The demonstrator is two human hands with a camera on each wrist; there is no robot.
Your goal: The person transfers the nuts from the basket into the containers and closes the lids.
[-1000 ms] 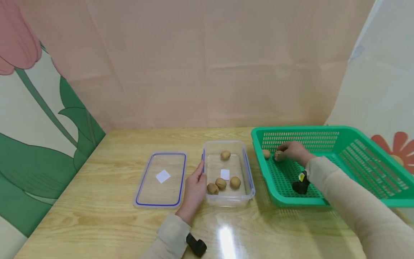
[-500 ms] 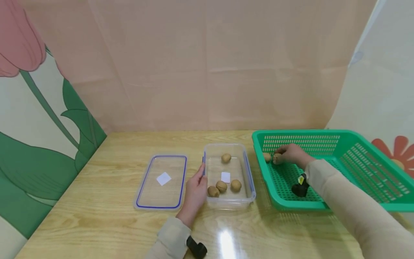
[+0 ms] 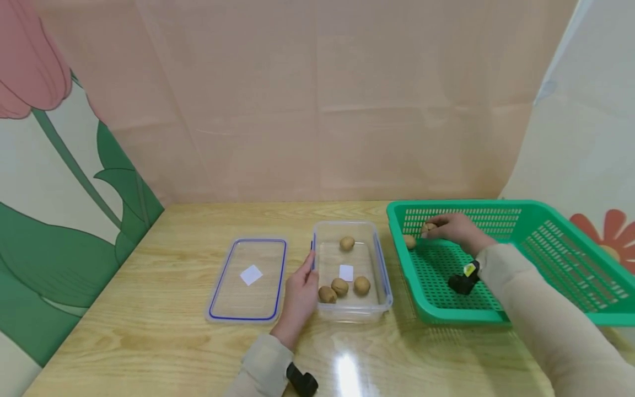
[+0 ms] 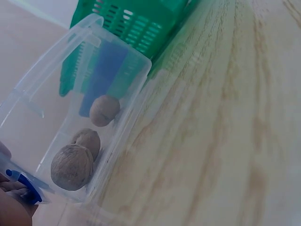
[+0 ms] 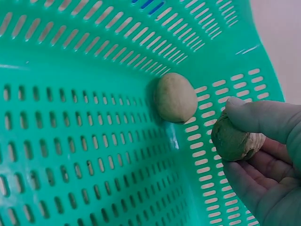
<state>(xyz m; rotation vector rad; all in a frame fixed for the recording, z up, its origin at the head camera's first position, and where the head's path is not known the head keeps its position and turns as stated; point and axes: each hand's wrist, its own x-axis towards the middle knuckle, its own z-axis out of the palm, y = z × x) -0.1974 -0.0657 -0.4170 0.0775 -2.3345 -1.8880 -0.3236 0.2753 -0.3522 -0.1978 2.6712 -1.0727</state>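
A creased pinkish-beige backdrop [image 3: 317, 105] closes the far side; a pink tulip [image 3: 35, 60] and green leaves [image 3: 44, 259] mark the left wall [image 3: 25, 165], a red flower [image 3: 614, 225] the right wall [image 3: 570, 154]. A bright glare [image 3: 348, 375] lies on the near wood-grained tabletop [image 3: 149, 342].

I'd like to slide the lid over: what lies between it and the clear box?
The left hand, which holds the clear box, with bare tabletop farther back; the head view shows this.
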